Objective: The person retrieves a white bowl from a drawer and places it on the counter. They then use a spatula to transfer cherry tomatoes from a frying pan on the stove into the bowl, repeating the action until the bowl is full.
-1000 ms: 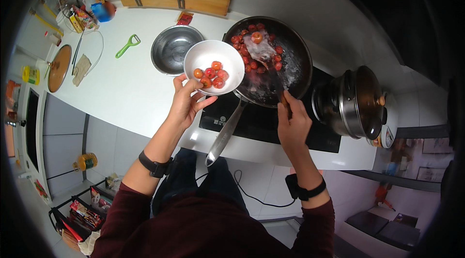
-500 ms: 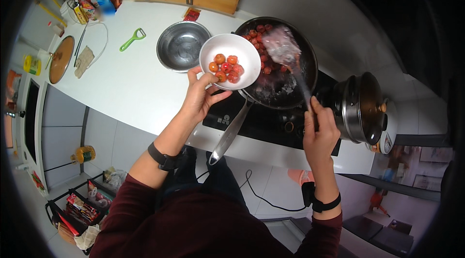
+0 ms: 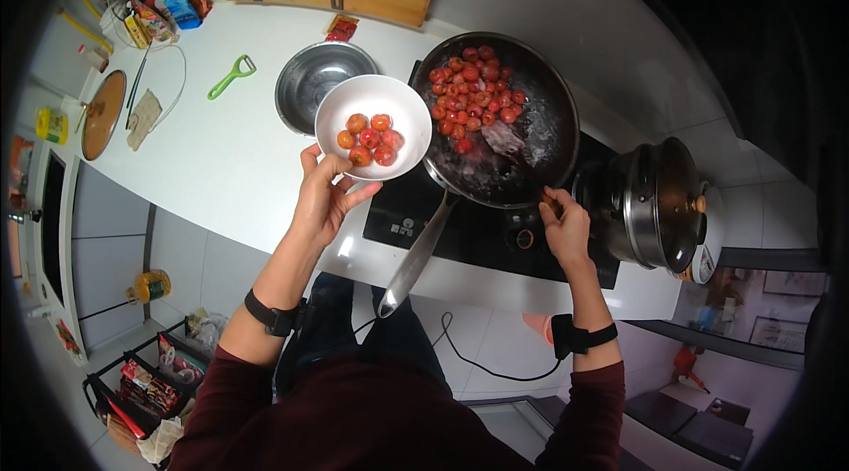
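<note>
My left hand (image 3: 322, 197) grips a white bowl (image 3: 398, 98) by its near rim, thumb over the edge. Several round red fruits (image 3: 370, 138) lie inside the bowl, which is held just left of a dark frying pan (image 3: 553, 82). At the pan's near right edge, my right hand (image 3: 566, 225) is closed round the handle of a spatula. Its pale, coated spatula head (image 3: 504, 140) rests low in the pan, while most of the handle is hard to make out against the dark surface. More red fruits (image 3: 478, 91) are gathered in the pan's upper left, beside whitish, wet-looking residue.
The pan's metal handle (image 3: 414, 260) juts toward me over the black cooktop (image 3: 482, 237). A lidded pot (image 3: 661, 206) stands at right. Behind the white bowl sits a steel bowl (image 3: 296, 91). A green peeler (image 3: 232, 77) and a round lid (image 3: 105, 114) are further left.
The white bowl has moved left and slightly nearer, away from over the pan's edge. My right hand has lowered the spatula from above the fruits into the pan.
</note>
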A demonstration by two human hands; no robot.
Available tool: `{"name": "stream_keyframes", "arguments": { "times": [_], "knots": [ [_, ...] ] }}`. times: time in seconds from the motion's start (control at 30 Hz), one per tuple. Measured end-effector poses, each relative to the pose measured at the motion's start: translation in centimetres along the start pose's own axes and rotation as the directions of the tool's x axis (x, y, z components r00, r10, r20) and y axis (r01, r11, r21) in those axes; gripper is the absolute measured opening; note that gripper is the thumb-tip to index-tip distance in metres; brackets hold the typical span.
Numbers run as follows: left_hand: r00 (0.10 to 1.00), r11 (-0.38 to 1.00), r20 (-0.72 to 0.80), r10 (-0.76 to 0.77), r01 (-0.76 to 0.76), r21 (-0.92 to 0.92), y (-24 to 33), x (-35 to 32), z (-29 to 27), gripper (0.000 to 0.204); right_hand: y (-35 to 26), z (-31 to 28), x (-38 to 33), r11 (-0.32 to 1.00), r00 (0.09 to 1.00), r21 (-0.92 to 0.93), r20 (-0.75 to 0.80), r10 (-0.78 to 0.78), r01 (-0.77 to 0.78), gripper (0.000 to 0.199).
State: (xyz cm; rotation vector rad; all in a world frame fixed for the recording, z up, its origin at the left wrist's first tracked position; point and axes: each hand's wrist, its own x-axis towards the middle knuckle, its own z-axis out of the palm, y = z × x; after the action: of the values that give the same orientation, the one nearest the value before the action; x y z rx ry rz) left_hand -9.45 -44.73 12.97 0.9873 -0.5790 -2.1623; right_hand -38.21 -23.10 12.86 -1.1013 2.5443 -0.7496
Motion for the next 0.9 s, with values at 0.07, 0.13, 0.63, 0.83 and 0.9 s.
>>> {"name": "stream_keyframes", "arguments": {
  "times": [0.07, 0.13, 0.63, 0.83, 0.9],
  "knots": [
    [1.0, 1.0, 0.013, -0.023, 0.023, -0.004, -0.1, 0.0, -0.1, 0.051, 0.0, 0.8, 0.2, 1.0, 1.0, -0.016, -0.015, -0.015, 0.014, 0.027],
    [0.999, 1.0, 0.027, -0.018, 0.018, -0.011, -0.2, 0.0, 0.0, 0.05, 0.0, 1.5, 0.4, 1.0, 1.0, 0.001, -0.007, 0.02, -0.02, 0.027],
    [0.998, 0.999, 0.034, -0.052, 0.053, -0.008, -0.7, -0.5, 0.2, 0.051, -2.7, 5.7, 3.6, 0.996, 0.99, 0.032, -0.114, -0.079, 0.083, 0.028],
    [0.998, 0.999, 0.041, -0.048, 0.048, 0.008, -0.5, -0.7, 0.1, 0.05, -3.5, 6.3, 3.3, 0.998, 0.988, 0.056, -0.153, -0.011, 0.02, 0.025],
    [0.998, 0.998, 0.031, -0.056, 0.055, 0.023, -0.3, -0.5, 0.3, 0.049, -4.1, 6.4, 4.2, 0.997, 0.983, 0.023, -0.17, -0.064, 0.069, 0.028]
  ]
}}
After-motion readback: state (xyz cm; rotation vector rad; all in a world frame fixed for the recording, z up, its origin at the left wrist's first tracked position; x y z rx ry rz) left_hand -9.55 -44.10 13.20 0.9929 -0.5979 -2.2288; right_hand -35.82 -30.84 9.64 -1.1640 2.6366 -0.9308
